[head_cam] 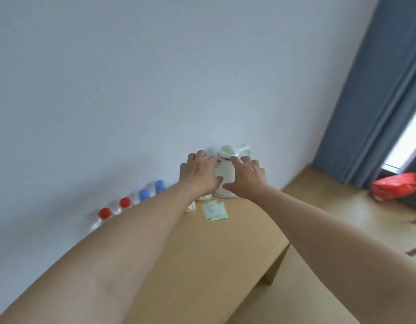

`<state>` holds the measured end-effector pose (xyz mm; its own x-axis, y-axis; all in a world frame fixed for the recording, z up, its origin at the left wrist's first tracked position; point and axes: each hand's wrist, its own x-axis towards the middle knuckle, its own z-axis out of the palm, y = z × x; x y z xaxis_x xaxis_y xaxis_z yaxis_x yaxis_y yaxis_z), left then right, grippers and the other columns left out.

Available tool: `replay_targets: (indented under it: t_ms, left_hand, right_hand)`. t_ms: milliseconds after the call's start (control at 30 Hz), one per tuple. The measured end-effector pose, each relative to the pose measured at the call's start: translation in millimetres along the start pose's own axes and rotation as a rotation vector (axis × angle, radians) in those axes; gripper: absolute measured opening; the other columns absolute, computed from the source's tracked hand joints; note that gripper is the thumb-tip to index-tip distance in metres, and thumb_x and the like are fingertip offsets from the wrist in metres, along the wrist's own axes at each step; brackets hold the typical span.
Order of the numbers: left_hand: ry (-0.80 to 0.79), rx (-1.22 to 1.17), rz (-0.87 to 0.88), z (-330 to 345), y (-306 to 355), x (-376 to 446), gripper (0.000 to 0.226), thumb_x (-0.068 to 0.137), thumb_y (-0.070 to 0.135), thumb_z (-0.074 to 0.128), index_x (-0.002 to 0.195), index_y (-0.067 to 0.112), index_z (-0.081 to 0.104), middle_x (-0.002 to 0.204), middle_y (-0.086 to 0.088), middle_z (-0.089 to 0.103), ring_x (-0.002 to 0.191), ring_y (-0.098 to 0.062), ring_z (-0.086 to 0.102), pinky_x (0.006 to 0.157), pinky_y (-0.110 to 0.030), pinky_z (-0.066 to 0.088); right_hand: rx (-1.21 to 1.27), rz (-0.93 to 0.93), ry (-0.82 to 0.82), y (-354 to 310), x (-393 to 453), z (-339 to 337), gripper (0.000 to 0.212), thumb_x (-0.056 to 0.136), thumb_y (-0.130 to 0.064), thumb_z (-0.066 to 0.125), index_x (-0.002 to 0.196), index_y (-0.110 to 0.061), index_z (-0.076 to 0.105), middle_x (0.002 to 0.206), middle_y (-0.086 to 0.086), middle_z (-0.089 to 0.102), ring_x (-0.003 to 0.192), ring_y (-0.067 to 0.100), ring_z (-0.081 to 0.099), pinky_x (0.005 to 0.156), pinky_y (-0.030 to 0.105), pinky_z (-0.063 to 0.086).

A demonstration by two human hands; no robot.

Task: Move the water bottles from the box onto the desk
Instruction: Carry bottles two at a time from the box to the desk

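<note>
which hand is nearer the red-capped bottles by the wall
Left. The left hand is on the white kettle, on the side toward the red-capped bottles; the right hand is on the kettle's far side.

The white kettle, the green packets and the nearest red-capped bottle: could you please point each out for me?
white kettle point(224, 177): head view, on its body between the hands.
green packets point(212, 209): head view, on the top packet's face.
nearest red-capped bottle point(105, 213): head view, on its red cap.

Desk: we see a light wooden desk point(202, 253) set against the wall.
On it: four water bottles point(125, 203), white kettle point(224, 176), green packets point(214, 210).
</note>
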<state>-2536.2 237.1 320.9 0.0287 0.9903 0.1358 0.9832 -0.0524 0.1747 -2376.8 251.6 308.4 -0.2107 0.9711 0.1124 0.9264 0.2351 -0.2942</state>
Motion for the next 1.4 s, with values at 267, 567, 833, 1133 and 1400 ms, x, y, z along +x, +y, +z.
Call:
replay_targets:
  t_ms: [267, 567, 833, 1133, 1400]
  left_hand:
    - [-0.07, -0.031, 0.229, 35.0, 220.6, 24.0, 0.063, 0.091, 0.06, 0.053, 0.147, 0.035, 0.042, 0.158, -0.003, 0.03, 0.144, -0.024, 0.025, 0.108, -0.044, 0.035]
    - [-0.211, -0.075, 0.459, 92.4, 478.6, 6.0, 0.063, 0.089, 0.06, 0.053, 0.146, 0.037, 0.043, 0.157, -0.002, 0.034, 0.143, -0.024, 0.028, 0.108, -0.044, 0.036]
    - [-0.282, -0.112, 0.785, 133.3, 678.8, -42.2, 0.065, 0.086, 0.062, 0.054, 0.144, 0.035, 0.046, 0.148, -0.004, 0.044, 0.134, -0.028, 0.039, 0.103, -0.047, 0.039]
    - [-0.368, -0.13, 1.131, 184.8, 863.2, -77.4, 0.066, 0.089, 0.061, 0.057, 0.147, 0.033, 0.044, 0.153, -0.007, 0.04, 0.14, -0.031, 0.035, 0.108, -0.052, 0.038]
    - [-0.388, -0.177, 1.344, 212.0, 1031.8, -60.9, 0.066, 0.087, 0.062, 0.058, 0.146, 0.035, 0.046, 0.154, -0.007, 0.041, 0.142, -0.032, 0.033, 0.11, -0.054, 0.037]
  right_hand:
    - [-0.031, 0.258, 0.096, 196.8, -73.3, -69.9, 0.074, 0.082, -0.052, 0.071, 0.143, -0.029, 0.038, 0.136, 0.004, 0.047, 0.124, 0.03, 0.044, 0.094, 0.043, 0.039]
    - [-0.067, 0.577, 0.164, 420.9, -204.5, -146.6, 0.082, 0.08, -0.062, 0.071, 0.148, -0.037, 0.033, 0.144, 0.006, 0.043, 0.129, 0.032, 0.041, 0.101, 0.046, 0.037]
    - [-0.054, 0.949, 0.244, 552.0, -325.6, -191.6, 0.082, 0.08, -0.061, 0.071, 0.149, -0.035, 0.035, 0.146, 0.007, 0.044, 0.132, 0.032, 0.041, 0.104, 0.047, 0.038]
    - [-0.087, 1.313, 0.296, 666.7, -427.9, -215.9, 0.075, 0.083, -0.055, 0.07, 0.146, -0.033, 0.038, 0.143, 0.007, 0.047, 0.129, 0.031, 0.044, 0.1, 0.047, 0.041]
    - [-0.138, 1.572, 0.332, 787.4, -459.0, -267.7, 0.076, 0.085, -0.056, 0.069, 0.15, -0.034, 0.037, 0.146, 0.005, 0.047, 0.132, 0.028, 0.043, 0.103, 0.045, 0.041]
